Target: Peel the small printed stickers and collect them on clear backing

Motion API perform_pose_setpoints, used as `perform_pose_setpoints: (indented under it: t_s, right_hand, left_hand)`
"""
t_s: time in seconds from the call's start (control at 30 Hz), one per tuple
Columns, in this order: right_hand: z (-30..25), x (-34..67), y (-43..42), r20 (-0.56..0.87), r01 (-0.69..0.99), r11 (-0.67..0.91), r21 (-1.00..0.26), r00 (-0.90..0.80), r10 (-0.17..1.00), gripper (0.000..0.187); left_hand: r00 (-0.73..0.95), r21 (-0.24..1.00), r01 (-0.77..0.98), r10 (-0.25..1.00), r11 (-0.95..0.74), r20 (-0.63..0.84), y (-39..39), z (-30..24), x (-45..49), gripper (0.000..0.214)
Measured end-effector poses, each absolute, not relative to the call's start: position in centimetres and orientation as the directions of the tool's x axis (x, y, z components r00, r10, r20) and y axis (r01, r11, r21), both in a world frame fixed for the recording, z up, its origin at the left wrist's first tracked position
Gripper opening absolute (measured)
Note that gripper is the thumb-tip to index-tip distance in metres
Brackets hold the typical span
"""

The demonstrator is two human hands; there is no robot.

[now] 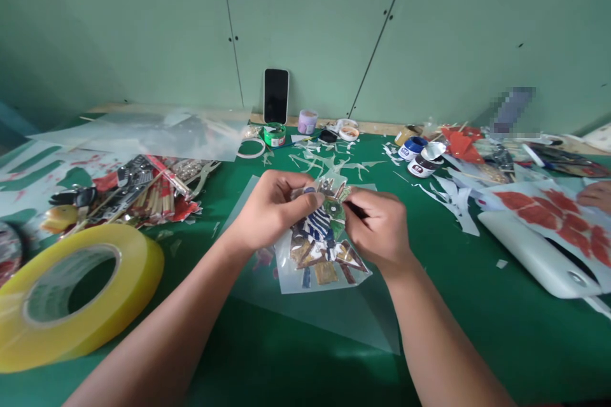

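My left hand (281, 206) pinches the upper left of a painted cutout (315, 226), its thumb lying across the top. The cutout is clear film with blue-and-white stripes, green patches and brown-gold shapes. At the upper right side, my right hand (379, 222) grips it between thumb and bent fingers; its fingertips are partly hidden. A loose translucent piece (286, 280) shows beneath the cutout's lower part. Under both hands, a larger translucent sheet (367, 327) lies on the green table (458, 343).
A large yellowish tape roll (138, 280) stands near left. Behind it are bundled sticks (165, 194) and plastic sheets (186, 133). A phone (276, 95) leans on the wall. Paint jars (424, 162) and film scraps lie behind. Another person's hand (594, 194) touches a red-painted sheet (558, 210) at right.
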State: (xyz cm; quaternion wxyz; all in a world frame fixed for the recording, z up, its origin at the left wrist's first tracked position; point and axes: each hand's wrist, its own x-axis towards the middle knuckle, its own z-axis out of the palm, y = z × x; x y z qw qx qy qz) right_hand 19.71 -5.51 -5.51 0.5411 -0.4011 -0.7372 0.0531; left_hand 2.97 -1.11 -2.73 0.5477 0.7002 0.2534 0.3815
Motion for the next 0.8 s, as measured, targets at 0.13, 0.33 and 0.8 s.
perform_pose_setpoints:
  t_s: [0.13,0.33,0.8]
  right_hand:
    - [-5.7,19.8,-5.5,0.720,0.547,0.635,-0.545,-0.081,0.689,0.031]
    - [-5.6,19.9,-5.3,0.682,0.581,0.593,-0.558,-0.085,0.726,0.029]
    - [-5.7,19.4,-5.3,0.731,0.582,0.599,-0.550,-0.013,0.683,0.017]
  left_hand:
    - [0.570,0.957,-0.038,0.781,-0.288,0.257,-1.1,-2.8,3.0,0.027]
    - [0.543,0.941,0.000,0.791,-0.337,0.284,-1.2,-3.1,3.3,0.030]
    - [0.454,0.891,0.008,0.796,-0.453,0.401,-1.4,-3.5,4.1,0.030]
